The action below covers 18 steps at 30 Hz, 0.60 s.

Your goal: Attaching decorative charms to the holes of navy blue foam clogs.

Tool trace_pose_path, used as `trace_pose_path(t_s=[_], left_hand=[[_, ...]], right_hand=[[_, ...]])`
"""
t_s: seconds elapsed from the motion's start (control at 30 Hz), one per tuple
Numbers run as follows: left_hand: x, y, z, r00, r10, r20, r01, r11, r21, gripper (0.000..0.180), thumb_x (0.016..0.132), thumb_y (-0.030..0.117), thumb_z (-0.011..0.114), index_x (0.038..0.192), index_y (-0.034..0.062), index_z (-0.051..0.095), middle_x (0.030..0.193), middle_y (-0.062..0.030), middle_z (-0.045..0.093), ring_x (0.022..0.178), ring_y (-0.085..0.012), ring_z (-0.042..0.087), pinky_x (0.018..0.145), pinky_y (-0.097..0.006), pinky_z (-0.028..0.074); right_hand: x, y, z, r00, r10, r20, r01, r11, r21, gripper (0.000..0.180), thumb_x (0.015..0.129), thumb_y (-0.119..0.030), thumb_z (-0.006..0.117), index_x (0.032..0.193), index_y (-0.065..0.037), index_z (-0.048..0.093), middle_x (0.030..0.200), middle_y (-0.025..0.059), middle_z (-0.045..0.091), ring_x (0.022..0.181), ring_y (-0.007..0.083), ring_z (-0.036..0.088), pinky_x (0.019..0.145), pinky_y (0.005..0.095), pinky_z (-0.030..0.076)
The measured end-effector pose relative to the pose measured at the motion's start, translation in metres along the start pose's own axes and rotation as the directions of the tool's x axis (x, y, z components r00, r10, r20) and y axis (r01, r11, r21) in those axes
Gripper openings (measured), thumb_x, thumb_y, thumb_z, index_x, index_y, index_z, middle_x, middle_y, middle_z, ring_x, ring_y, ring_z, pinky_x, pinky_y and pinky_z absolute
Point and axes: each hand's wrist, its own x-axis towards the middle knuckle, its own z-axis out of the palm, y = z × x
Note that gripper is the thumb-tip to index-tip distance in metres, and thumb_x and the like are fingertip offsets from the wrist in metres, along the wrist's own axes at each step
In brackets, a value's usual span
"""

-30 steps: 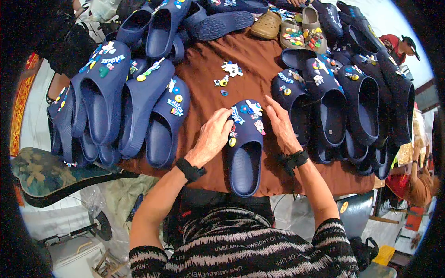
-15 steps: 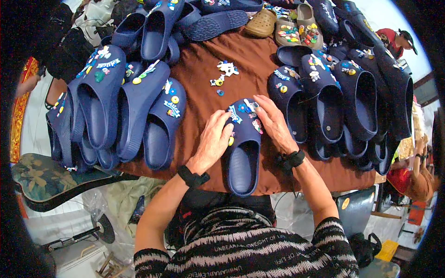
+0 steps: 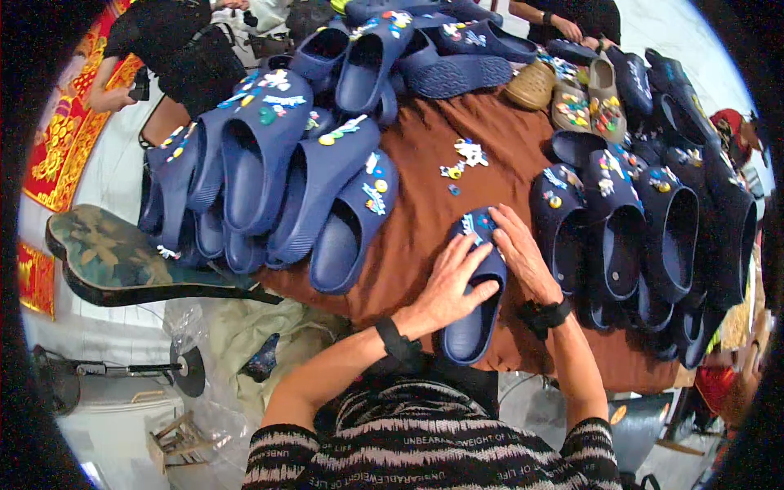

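A navy slip-on clog (image 3: 469, 336) lies on the brown cloth in front of me, toe pointing away and its opening toward me. My left hand (image 3: 456, 286) rests across its upper from the left, fingers spread and thumb over the opening. Along the right side of the toe, my right hand (image 3: 523, 255) lies with its fingers stretched out. Blue and white shoe charms on the toe show only partly between the hands. Just beyond the clog are loose charms: a white one (image 3: 470, 153), a yellow and black one (image 3: 452, 171) and a small blue one (image 3: 454, 190).
Navy clogs with charms (image 3: 253, 175) are piled on the left, and more (image 3: 614, 220) on the right. Tan clogs (image 3: 606, 102) sit at the far right of the brown cloth (image 3: 425, 135). A padded stool (image 3: 106, 253) stands at left. Other people are across and beside the table.
The view has shifted left, so the table appears farther right. My left hand has moved from the clog's left side to over its upper, covering charms. My right hand stays at the toe.
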Motion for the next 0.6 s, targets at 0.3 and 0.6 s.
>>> trace_pose_path(t_s=[0.3, 0.6], left_hand=[[-0.015, -0.016, 0.011, 0.989, -0.118, -0.089, 0.117, 0.993, -0.014, 0.067, 0.096, 0.021, 0.06, 0.153, 0.0017, 0.031, 0.156, -0.0273, 0.029, 0.147, -0.0437, 0.024, 0.121, -0.048, 0.022], [-0.01, -0.013, 0.012, 0.991, -0.126, -0.047, 0.126, 0.992, 0.003, 0.062, 0.098, 0.019, 0.057, 0.152, 0.0025, 0.032, 0.157, -0.0274, 0.027, 0.147, -0.0437, 0.024, 0.121, -0.048, 0.021]], right_hand=[[0.001, -0.014, 0.003, 0.949, 0.308, -0.06, -0.258, 0.875, 0.409, 0.052, 0.102, -0.022, 0.055, 0.146, 0.003, 0.043, 0.145, 0.0201, 0.052, 0.133, 0.0298, 0.051, 0.111, 0.0356, 0.037], [-0.011, -0.002, 0.013, 0.974, 0.165, -0.155, -0.134, 0.972, 0.192, 0.047, 0.105, -0.028, 0.05, 0.14, 0.002, 0.051, 0.15, 0.021, 0.046, 0.144, 0.0322, 0.039, 0.119, 0.0373, 0.029]])
